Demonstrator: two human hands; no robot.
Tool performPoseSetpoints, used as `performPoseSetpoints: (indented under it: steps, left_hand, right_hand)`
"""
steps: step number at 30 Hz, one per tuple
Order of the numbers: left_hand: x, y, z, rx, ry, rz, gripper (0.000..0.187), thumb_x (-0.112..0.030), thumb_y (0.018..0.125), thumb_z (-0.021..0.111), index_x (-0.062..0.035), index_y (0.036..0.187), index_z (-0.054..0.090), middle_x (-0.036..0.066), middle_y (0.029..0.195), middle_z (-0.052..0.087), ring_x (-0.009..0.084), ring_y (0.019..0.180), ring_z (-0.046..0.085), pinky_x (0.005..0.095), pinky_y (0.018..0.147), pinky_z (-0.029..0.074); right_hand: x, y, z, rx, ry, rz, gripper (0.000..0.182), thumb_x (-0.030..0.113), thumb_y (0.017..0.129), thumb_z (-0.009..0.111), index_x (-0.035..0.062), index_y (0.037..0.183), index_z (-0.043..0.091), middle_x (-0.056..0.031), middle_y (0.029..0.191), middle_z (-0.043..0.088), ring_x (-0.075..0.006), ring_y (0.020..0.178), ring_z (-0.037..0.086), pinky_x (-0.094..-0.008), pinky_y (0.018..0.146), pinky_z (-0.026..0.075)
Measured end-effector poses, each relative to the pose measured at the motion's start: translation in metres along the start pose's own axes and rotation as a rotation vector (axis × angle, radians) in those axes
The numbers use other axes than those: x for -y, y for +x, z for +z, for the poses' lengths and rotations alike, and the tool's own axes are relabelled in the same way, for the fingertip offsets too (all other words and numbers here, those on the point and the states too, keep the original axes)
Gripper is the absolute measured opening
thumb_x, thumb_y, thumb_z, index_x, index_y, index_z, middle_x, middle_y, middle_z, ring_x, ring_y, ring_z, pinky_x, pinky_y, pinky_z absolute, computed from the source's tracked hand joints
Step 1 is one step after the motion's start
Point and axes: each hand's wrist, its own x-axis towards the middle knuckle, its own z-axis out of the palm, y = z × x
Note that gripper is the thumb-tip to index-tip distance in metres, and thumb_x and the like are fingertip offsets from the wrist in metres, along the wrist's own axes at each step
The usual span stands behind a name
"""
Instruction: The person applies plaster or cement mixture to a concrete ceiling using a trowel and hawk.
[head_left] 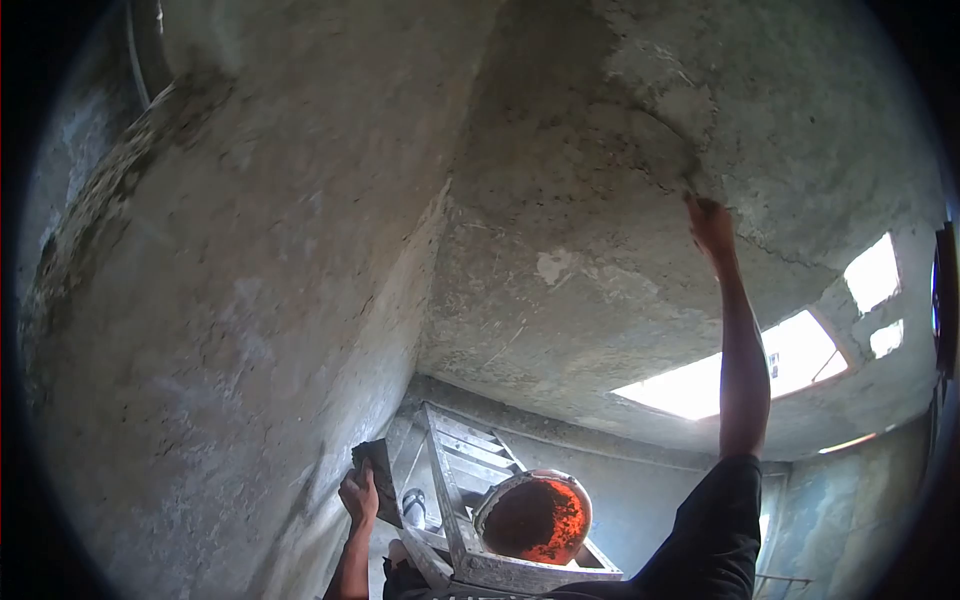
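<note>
- In the head view, the right hand [712, 222] is raised high at the end of an outstretched arm, near the cracked plaster surface [590, 210]; its fingers are curled in a closed grip, seemingly on a tool whose shape is too blurred to tell; whether it touches the plaster, I cannot tell.
- The left hand [360, 495] is low, beside the pale side wall [250, 330]; it grips a dark flat board [382, 492], one digit laid along its face; how the other fingers sit, I cannot tell.
- The board stands tilted, left of the wooden ladder [440, 480]; the bucket [573, 530] rests at the ladder's top, its mouth towards the camera, orange inside with a dark area.
- A bright opening [700, 385] lies behind the right forearm; two smaller openings [872, 274] are to its right; cracks run across the plaster near the right hand.
</note>
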Motion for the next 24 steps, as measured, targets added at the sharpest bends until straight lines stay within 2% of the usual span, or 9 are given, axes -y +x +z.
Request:
performPoseSetpoints:
  steps: [2, 3, 5, 8, 10, 13, 17, 22, 24]
  left_hand:
    - [0.001, -0.006, -0.009, -0.008, -0.007, 0.001, 0.045, -0.039, 0.084, 0.060, 0.0043, 0.072, 0.062, 0.024, 0.070, 0.062, 0.0388, 0.068, 0.062, 0.0433, 0.061, 0.045]
    - [0.013, -0.010, -0.005, -0.095, 0.013, 0.061, 0.044, -0.039, 0.085, 0.060, 0.0040, 0.073, 0.062, 0.025, 0.071, 0.062, 0.0397, 0.069, 0.061, 0.0438, 0.061, 0.045]
    - [0.030, -0.012, -0.006, -0.041, 0.074, -0.020, 0.043, -0.038, 0.084, 0.060, 0.0040, 0.074, 0.062, 0.025, 0.072, 0.062, 0.0403, 0.069, 0.061, 0.0440, 0.061, 0.046]
    - [0.020, -0.016, -0.010, -0.041, 0.054, -0.020, 0.044, -0.038, 0.084, 0.060, 0.0046, 0.075, 0.062, 0.025, 0.071, 0.062, 0.0411, 0.069, 0.061, 0.0444, 0.061, 0.045]
    - [0.015, -0.013, -0.010, -0.038, 0.072, -0.012, 0.044, -0.039, 0.084, 0.060, 0.0048, 0.076, 0.062, 0.025, 0.071, 0.062, 0.0412, 0.069, 0.061, 0.0444, 0.061, 0.045]
    - [0.004, -0.007, -0.004, -0.088, 0.055, 0.062, 0.045, -0.040, 0.084, 0.060, 0.0044, 0.076, 0.062, 0.024, 0.072, 0.063, 0.0406, 0.068, 0.062, 0.0440, 0.061, 0.046]
    - [0.006, 0.002, 0.001, -0.019, 0.004, 0.003, 0.048, -0.043, 0.083, 0.060, 0.0046, 0.076, 0.063, 0.025, 0.072, 0.062, 0.0397, 0.070, 0.062, 0.0433, 0.061, 0.046]
    - [0.003, 0.000, -0.003, 0.017, 0.041, -0.015, 0.047, -0.042, 0.083, 0.061, 0.0054, 0.080, 0.063, 0.026, 0.074, 0.063, 0.0410, 0.071, 0.062, 0.0439, 0.063, 0.046]
    - [0.015, -0.003, -0.002, 0.002, 0.049, 0.015, 0.048, -0.041, 0.082, 0.061, 0.0062, 0.080, 0.063, 0.026, 0.075, 0.063, 0.0414, 0.072, 0.062, 0.0441, 0.063, 0.047]
  right_hand:
    - [-0.046, -0.006, 0.002, -0.134, -0.211, -0.106, 0.052, 0.045, 0.089, 0.051, -0.0005, 0.065, 0.054, -0.0093, 0.048, 0.047, -0.0180, 0.048, 0.053, -0.0381, 0.050, 0.041]
    - [-0.052, -0.019, 0.002, -0.141, -0.160, -0.105, 0.052, 0.045, 0.089, 0.051, -0.0006, 0.065, 0.053, -0.0094, 0.048, 0.047, -0.0176, 0.048, 0.053, -0.0369, 0.049, 0.041]
    - [-0.054, -0.031, -0.002, -0.147, -0.116, -0.108, 0.052, 0.045, 0.089, 0.051, -0.0006, 0.065, 0.053, -0.0096, 0.048, 0.046, -0.0173, 0.048, 0.053, -0.0357, 0.048, 0.040]
    - [-0.027, -0.041, 0.003, -0.129, -0.043, -0.233, 0.051, 0.045, 0.089, 0.050, -0.0009, 0.068, 0.055, -0.0140, 0.052, 0.052, -0.0240, 0.050, 0.057, -0.0379, 0.051, 0.042]
    - [0.019, -0.033, 0.007, -0.042, -0.187, -0.288, 0.049, 0.047, 0.087, 0.049, 0.0004, 0.079, 0.062, -0.0248, 0.069, 0.058, -0.0375, 0.069, 0.062, -0.0470, 0.063, 0.045]
    - [0.072, -0.013, 0.010, 0.022, -0.289, -0.306, 0.050, 0.048, 0.087, 0.048, 0.0012, 0.082, 0.064, -0.0220, 0.069, 0.061, -0.0380, 0.071, 0.064, -0.0470, 0.067, 0.049]
    - [0.119, 0.017, -0.020, 0.085, -0.493, -0.187, 0.053, 0.051, 0.088, 0.044, 0.0032, 0.091, 0.066, -0.0223, 0.084, 0.065, -0.0378, 0.080, 0.064, -0.0486, 0.074, 0.050]
    - [0.131, 0.044, -0.075, -0.147, -0.351, -0.239, 0.049, 0.048, 0.088, 0.047, 0.0036, 0.094, 0.066, -0.0210, 0.086, 0.066, -0.0363, 0.083, 0.065, -0.0477, 0.077, 0.050]
    - [0.132, 0.042, -0.079, -0.318, -0.358, -0.338, 0.055, 0.051, 0.087, 0.048, -0.0014, 0.080, 0.064, -0.0228, 0.069, 0.062, -0.0384, 0.067, 0.062, -0.0464, 0.065, 0.049]
